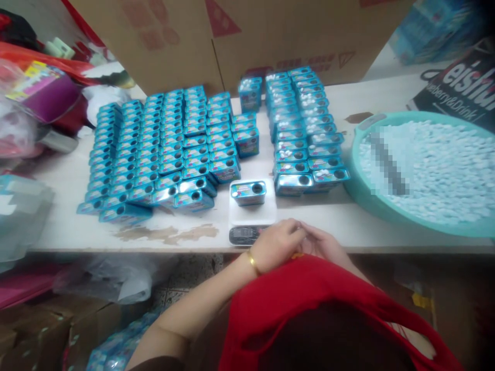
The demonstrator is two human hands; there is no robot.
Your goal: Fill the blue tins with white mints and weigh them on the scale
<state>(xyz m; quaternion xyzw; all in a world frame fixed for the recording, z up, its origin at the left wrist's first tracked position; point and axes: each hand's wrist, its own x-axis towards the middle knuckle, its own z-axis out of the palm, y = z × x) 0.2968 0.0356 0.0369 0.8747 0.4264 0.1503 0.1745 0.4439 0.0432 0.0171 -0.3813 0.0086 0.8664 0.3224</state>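
Observation:
My left hand (279,240), with a gold bracelet at the wrist, is closed at the table's front edge, its fingers bent toward my right hand (324,243). The right hand is closed too, its fingertips meeting the left ones. Anything between them is hidden. Just beyond the hands, a white digital scale (252,215) bears one small blue tin (248,195) with a dark round opening in its top. The left hand partly covers the scale's dark display. Right of the scale, filled blue tins (292,182) stand in two rows, some with white tablets on top.
Many more blue tins (150,154) stand in rows on the left. A turquoise basin (361,193) at the right holds loose white tablets (444,170). A large cardboard box (185,56) closes off the back of the white table (174,216). Plastic bags (23,216) crowd the left side.

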